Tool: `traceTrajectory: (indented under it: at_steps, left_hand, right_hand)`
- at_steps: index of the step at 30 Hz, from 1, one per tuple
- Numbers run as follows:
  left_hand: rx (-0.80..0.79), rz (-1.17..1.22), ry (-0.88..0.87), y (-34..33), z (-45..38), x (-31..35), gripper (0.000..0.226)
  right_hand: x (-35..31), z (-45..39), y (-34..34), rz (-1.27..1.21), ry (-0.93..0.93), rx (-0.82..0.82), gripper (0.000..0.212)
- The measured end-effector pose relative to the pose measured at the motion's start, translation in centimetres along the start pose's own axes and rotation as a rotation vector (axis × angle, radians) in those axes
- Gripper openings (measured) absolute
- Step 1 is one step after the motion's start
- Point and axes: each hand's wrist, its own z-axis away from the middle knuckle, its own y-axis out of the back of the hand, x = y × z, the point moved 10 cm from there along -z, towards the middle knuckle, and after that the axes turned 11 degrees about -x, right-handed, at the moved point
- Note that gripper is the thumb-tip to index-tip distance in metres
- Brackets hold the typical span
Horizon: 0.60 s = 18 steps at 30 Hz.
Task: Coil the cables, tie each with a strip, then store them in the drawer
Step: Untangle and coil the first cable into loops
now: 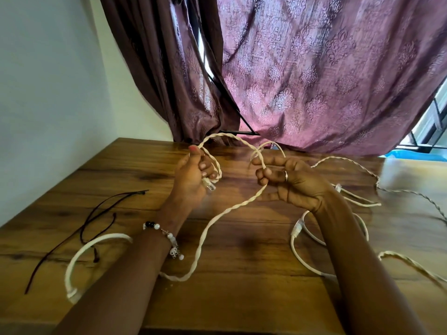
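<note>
Patterned mauve curtain (326, 68): hangs across the far side, behind the desk.

Brown wood-grain desk (242, 298): carries all cables and ties.

Cream twisted-pair cable (217, 218): the item in work. One end arches between both hands above the desk's far middle; the rest trails near across the desk and away to the right.

Smooth white network cable (300, 243): loose on the desk at right, partly under the right forearm, uncoiled.

Short white curved cable (79, 257): on the desk at near left.

Thin dark tie strips (82, 228): on the desk at left, untouched.

Left hand (193, 177): grip closed on the cable's first loop and its clear plug end.

Right hand (290, 182): fingers curled around the cable, feeding it.

Step, as judged: coiling just begun. The next move calls for drawing in slack and laying another loop into the left hand; the drawer is not in view.
</note>
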Motion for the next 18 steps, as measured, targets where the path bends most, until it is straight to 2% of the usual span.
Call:
traceTrajectory:
  at_steps: [2,4,5,7,9,11,13,15,18]
  left_hand:
    - [-0.008,0.077,0.02,0.2,0.0,0.3,0.041]
    - [-0.081,0.101,0.094,-0.8,0.3,0.0,0.042]
    - [-0.132,0.095,0.154,-1.6,0.7,-0.5,0.042]
    - [-0.238,0.069,0.278,-3.2,1.6,-1.7,0.043]
    - [-0.313,0.036,0.376,-4.5,2.6,-2.8,0.046]
    - [-0.364,-0.026,0.455,-5.2,3.6,-3.6,0.046]
    - [-0.382,-0.136,0.472,-5.3,4.1,-3.8,0.039]
    - [-0.386,-0.204,0.451,-5.2,4.2,-3.7,0.03]
    - [-0.401,-0.106,0.451,-5.6,4.1,-3.7,0.027]
  right_hand:
    - [-0.4,-0.1,1.1,-0.01,0.059,0.086,0.029]
    - [-0.8,0.4,4.0,0.076,0.127,0.347,0.021]
    - [-1.3,1.0,5.7,0.16,0.175,0.495,0.024]
    - [-2.9,2.4,7.7,0.475,0.282,0.736,0.03]
    - [-4.7,3.1,7.7,0.899,0.35,0.884,0.031]
    - [-6.0,3.6,6.1,1.204,0.432,0.946,0.037]
    - [-6.7,3.4,4.1,1.382,0.55,0.918,0.043]
    - [-6.8,3.0,2.9,1.484,0.606,0.881,0.041]
    - [-6.4,2.5,2.5,1.554,0.62,0.855,0.042]
